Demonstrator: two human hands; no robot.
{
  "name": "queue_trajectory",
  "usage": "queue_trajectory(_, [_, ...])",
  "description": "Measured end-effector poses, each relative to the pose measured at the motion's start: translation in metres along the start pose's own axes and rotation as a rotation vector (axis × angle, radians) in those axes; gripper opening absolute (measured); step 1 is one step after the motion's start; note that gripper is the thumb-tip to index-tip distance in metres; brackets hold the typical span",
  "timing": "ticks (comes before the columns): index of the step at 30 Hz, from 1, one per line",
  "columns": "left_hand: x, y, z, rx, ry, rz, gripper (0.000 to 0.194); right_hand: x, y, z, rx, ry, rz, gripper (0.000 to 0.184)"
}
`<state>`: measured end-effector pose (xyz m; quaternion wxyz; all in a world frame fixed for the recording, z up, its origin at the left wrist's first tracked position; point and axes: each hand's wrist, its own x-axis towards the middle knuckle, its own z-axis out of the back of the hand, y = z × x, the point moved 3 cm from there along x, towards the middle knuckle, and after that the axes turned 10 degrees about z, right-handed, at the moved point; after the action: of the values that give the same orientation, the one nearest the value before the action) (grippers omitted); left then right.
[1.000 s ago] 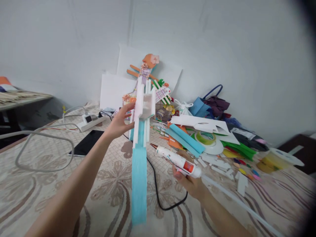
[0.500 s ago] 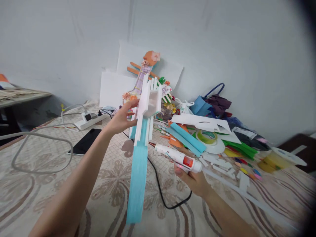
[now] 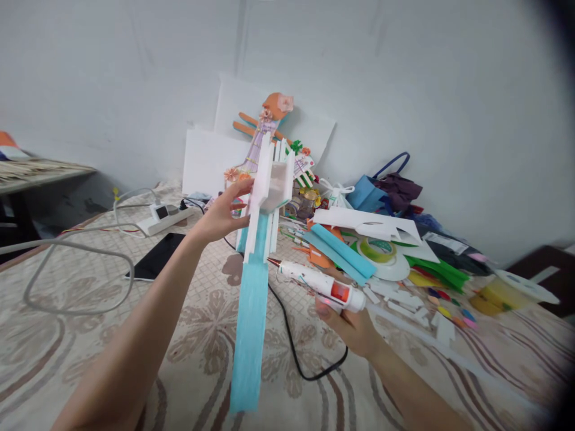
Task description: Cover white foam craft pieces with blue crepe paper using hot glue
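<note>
My left hand grips a long foam model, white strips at its upper end and a blue strip running down toward me, held up in the air and tilted. My right hand is closed round a white hot glue gun. Its copper nozzle points left and almost touches the model's right edge where white meets blue. A black cord trails from the gun across the patterned cloth.
A heap of craft stuff lies at right: blue paper roll, tape roll, white foam sheets, green paper, a blue bag. An orange paper doll leans on white boards. A power strip, dark tablet and grey cable lie left.
The foam model has tilted a little, its top leaning right. The glue gun has moved left, bringing its nozzle close to the model's edge.
</note>
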<state>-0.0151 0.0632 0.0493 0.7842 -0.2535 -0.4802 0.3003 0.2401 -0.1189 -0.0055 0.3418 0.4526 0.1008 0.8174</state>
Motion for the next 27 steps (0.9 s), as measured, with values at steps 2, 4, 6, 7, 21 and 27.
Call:
queue_trajectory(2, [0.000,0.000,0.000,0.001,0.000,-0.007,0.070,0.001,0.001,0.000,-0.026,0.011,-0.003,0.022])
queue_trajectory(4, [0.000,0.000,0.000,-0.001,0.003,-0.017,0.070,0.002,0.002,-0.001,-0.040,0.020,0.000,0.024])
queue_trajectory(6, [0.000,0.000,0.000,-0.006,0.006,-0.019,0.070,0.003,0.002,-0.001,-0.040,0.019,0.003,0.027])
queue_trajectory(7, [0.000,0.001,0.000,-0.009,0.007,-0.017,0.070,0.003,0.001,-0.001,-0.042,0.016,0.002,0.027])
queue_trajectory(21, [0.000,-0.001,0.000,-0.001,0.032,0.006,0.071,0.011,-0.007,0.000,-0.048,-0.039,-0.013,0.020])
queue_trajectory(27, [0.001,-0.001,0.000,0.007,0.036,0.009,0.070,0.007,-0.007,0.002,-0.075,0.029,-0.010,0.021])
